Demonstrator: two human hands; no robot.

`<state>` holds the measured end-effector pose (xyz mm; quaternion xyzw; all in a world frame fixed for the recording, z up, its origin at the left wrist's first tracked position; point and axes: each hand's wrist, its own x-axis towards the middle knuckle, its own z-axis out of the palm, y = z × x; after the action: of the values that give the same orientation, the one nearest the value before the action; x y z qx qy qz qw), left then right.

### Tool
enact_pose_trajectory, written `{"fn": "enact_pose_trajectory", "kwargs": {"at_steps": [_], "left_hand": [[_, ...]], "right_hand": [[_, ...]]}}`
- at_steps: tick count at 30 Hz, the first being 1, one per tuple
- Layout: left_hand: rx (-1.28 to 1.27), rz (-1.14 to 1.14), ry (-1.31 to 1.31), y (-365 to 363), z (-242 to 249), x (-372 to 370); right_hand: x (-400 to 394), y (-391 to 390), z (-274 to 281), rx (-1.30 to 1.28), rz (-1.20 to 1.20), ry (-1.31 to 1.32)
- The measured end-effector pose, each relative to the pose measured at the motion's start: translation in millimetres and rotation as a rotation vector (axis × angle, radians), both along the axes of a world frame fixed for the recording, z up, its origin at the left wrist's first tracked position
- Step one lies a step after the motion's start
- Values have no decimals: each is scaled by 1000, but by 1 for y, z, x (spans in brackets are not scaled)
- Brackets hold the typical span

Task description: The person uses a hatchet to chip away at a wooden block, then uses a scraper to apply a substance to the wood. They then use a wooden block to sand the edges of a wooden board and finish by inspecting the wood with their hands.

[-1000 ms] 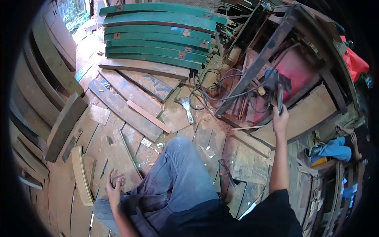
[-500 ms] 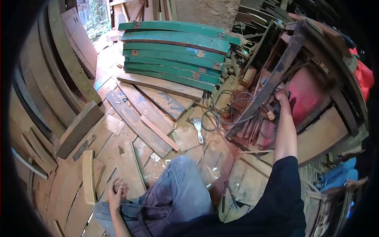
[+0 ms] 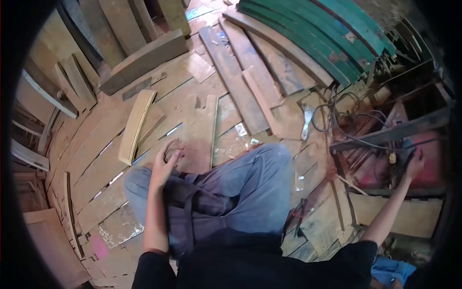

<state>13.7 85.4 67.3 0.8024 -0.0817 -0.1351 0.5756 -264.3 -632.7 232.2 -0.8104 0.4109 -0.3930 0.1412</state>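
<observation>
My left hand is held above my left knee with loosely curved fingers and nothing visible in them. Just past it lies a flat, dusty board on the floor. A curved, pale wooden piece rests to its left. My right arm is stretched far to the right, where my right hand closes at a dark corded tool inside a wooden frame. A reddish surface is behind that hand. The tool's exact kind is hard to make out, and the fingers are partly hidden.
Loose black cable coils beside a putty knife. Green-painted planks are stacked ahead, with long boards before them. Thick boards lean at the left. Another person's blue clothing shows at lower right.
My view has swung left and downward, so the planks and frame appear farther right. My right hand stays at the tool in the frame; my left hand's fingers look more spread.
</observation>
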Motion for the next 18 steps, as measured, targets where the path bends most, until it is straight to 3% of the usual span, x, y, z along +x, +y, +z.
{"fn": "enact_pose_trajectory", "kwargs": {"at_steps": [2, 5, 7, 9, 12, 15, 18], "left_hand": [[-45, -3, -37, -7, -9, 15], [-288, 11, 170, -12, -7, 20], [-343, 9, 204, -20, -5, 20], [-330, 26, 215, -22, -6, 23], [-293, 19, 185, -9, -13, 24], [-243, 42, 139, -11, -7, 12], [-279, 84, 175, -1, -11, 4]], "right_hand": [[-56, 15, 2, -651, -22, 194], [-107, 43, -39, -688, -347, 437], [-137, 32, -66, -53, -305, -75], [-157, 9, -85, -115, -373, -40], [-123, 23, -44, -45, -403, 50], [-99, -18, -24, 35, -411, 166], [-77, -66, -26, 119, -616, 347]]}}
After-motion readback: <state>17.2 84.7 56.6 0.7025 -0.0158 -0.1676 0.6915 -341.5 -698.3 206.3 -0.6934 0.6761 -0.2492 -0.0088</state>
